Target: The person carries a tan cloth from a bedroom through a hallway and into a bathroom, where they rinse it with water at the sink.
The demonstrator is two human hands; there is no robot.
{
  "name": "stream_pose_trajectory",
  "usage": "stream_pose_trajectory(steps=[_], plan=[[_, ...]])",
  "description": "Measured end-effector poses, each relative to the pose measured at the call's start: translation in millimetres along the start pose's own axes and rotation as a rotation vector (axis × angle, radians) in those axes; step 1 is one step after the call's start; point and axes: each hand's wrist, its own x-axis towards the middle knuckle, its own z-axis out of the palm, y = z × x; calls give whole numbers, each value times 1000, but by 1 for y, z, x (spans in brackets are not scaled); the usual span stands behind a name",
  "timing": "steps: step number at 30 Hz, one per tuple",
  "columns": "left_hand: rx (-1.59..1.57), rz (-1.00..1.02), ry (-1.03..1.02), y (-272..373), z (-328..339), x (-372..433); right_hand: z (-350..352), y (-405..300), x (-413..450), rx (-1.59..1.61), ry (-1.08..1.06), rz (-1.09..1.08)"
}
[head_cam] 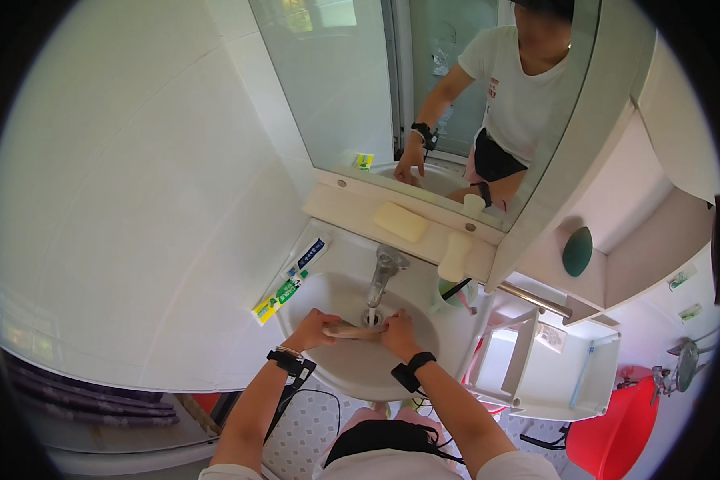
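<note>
My left hand (315,331) and my right hand (399,331) grip opposite ends of a long brownish object (354,331). Its exact kind is not clear at this size. Both hands are over the white washbasin (360,378), with the object stretched level between them. Just behind it, a thin stream of water (371,316) falls from the chrome faucet (384,270). The drain (372,318) is partly covered by the stream and the object. My fingers hide both ends of what I hold.
Two toothpaste tubes, a green-yellow one (279,298) and a dark blue-white one (307,257), lie on the basin's left rim. A cup (454,294) stands at right. Pale bars (399,222) rest on the ledge beneath a mirror (348,90). A white rack (567,372) and red basin (612,426) are farther right.
</note>
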Motion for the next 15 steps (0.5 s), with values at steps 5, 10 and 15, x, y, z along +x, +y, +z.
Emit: stream_pose_trajectory(steps=[5,10,15], plan=[[324,7,133,-17,2,4,-14,-7,10,732,-232,216],[-624,-458,169,-27,51,15,-11,-18,10,1281,-328,320],[-1125,-694,24,-11,98,26,8,-31,12,1350,-276,273]])
